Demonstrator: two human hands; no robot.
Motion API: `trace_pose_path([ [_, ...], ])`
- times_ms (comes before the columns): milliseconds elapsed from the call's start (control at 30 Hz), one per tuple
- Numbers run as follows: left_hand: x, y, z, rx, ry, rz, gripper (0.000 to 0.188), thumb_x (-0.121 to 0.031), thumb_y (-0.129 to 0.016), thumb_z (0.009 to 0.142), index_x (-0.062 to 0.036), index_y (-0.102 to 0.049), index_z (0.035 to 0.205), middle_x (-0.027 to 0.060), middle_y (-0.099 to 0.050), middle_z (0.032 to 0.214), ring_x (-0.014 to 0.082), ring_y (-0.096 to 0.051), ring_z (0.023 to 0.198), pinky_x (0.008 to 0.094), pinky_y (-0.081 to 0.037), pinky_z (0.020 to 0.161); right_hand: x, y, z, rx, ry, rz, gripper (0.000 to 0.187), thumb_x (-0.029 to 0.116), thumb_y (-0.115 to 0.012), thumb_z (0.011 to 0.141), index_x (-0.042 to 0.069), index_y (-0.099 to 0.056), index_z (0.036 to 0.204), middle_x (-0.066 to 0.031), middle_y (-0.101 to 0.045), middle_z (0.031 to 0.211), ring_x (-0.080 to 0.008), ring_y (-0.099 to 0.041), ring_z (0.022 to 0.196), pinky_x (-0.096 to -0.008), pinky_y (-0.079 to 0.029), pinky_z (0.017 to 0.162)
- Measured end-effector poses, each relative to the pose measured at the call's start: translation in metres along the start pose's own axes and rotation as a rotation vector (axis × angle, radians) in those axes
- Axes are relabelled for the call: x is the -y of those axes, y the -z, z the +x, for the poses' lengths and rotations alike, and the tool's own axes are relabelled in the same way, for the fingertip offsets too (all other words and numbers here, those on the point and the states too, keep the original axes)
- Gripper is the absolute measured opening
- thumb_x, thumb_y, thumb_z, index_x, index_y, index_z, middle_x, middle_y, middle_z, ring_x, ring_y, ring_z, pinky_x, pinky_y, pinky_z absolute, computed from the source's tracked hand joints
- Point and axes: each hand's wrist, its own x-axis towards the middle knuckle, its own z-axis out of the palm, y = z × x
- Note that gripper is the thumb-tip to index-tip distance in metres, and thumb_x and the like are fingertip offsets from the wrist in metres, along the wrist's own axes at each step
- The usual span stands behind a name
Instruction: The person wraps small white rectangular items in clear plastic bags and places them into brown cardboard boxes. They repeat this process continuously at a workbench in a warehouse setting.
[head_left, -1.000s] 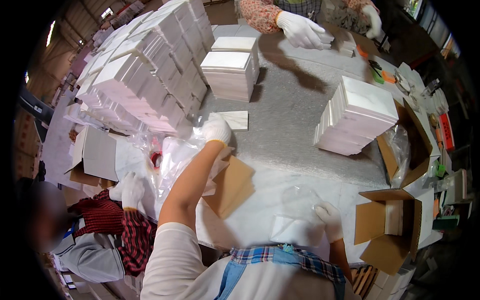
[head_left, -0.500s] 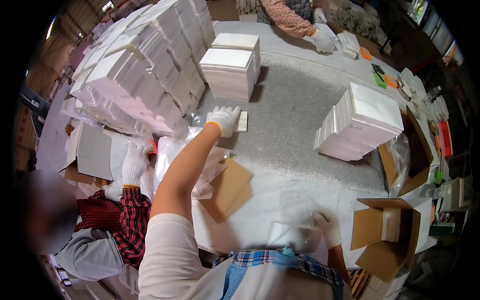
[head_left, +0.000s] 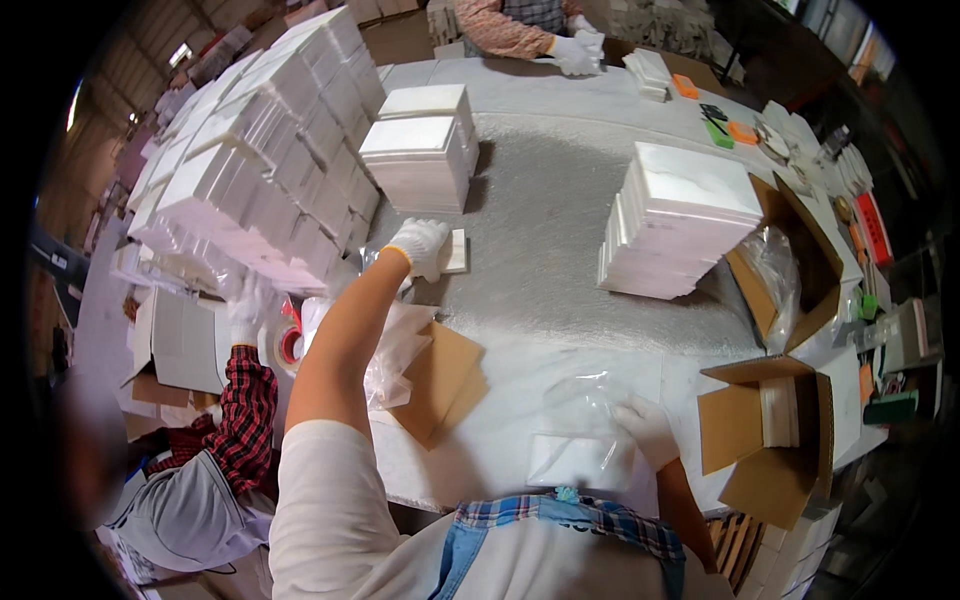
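Note:
My left hand (head_left: pixel 420 246), in a white knit glove, reaches out over the grey mat (head_left: pixel 530 200). Its fingers curl down onto a flat white tile (head_left: pixel 458 252), whose right end sticks out beside them. Close to my body, my gloved right hand (head_left: pixel 650 430) has its fingers closed on the edge of a clear plastic bag (head_left: pixel 580 405). Beneath or inside the bag lies a white slab (head_left: pixel 575 460); I cannot tell which. Just beyond my left hand stand tile stacks (head_left: pixel 415 165).
A wall of stacked tiles (head_left: pixel 270 160) rises at the left, and another tile stack (head_left: pixel 685 220) stands right. Open cartons (head_left: pixel 735 430) line the right side. Brown cardboard sheets (head_left: pixel 435 385) lie near my left forearm. One co-worker's gloved hand (head_left: pixel 245 310) is at left, another's (head_left: pixel 578 55) across the table.
The view has shifted a little, moving the table's things leftward. My left hand's fingers have curled over the tile. The plastic bag by my right hand has risen and puffed up.

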Motion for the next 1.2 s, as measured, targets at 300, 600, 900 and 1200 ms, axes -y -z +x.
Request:
trace_pose_path([
  [300,-0.087,0.114,-0.067,-0.602,-0.167,0.079,0.081,-0.045,-0.086,0.064,0.0001,-0.055,0.124,0.0195,-0.066,0.111,0.0371,-0.063,0.112,0.0524,-0.033,0.118,-0.069,0.023,0.031,-0.073,0.208,-0.366,0.035,0.021,-0.068,0.099,-0.001,-0.068,0.126,-0.0111,-0.073,0.115,-0.0173,-0.071,0.097,-0.0308,-0.059,0.077],
  [600,-0.271,0.124,-0.19,-0.214,-0.448,-0.048,0.054,-0.026,-0.084,0.062,-0.0066,-0.055,0.104,0.0122,-0.064,0.093,0.0302,-0.067,0.093,0.0524,-0.038,0.119,-0.024,0.024,0.047,-0.169,0.155,-0.112,0.035,0.03,-0.065,0.091,0.0,-0.074,0.106,-0.0074,-0.07,0.083,-0.0126,-0.063,0.073,-0.0303,-0.051,0.066],
  [900,-0.361,0.059,-0.246,-0.223,-0.49,0.039,0.041,-0.031,-0.067,0.084,0.0017,-0.056,0.107,0.017,-0.067,0.09,0.0314,-0.068,0.082,0.0432,-0.047,0.087,0.007,0.014,0.033,-0.198,0.173,0.144,0.032,0.025,-0.066,0.093,0.002,-0.075,0.113,-0.006,-0.074,0.091,-0.0122,-0.065,0.078,-0.0286,-0.054,0.074],
  [1200,-0.366,0.034,-0.238,-0.269,-0.365,-0.003,0.031,-0.027,-0.063,0.089,-0.0004,-0.059,0.105,0.0162,-0.067,0.091,0.0308,-0.066,0.083,0.0431,-0.046,0.085,0.021,0.014,0.025,-0.205,0.255,0.132,0.032,0.025,-0.067,0.096,0.0,-0.074,0.114,-0.0031,-0.071,0.09,-0.0096,-0.06,0.074,-0.0262,-0.049,0.066],
])
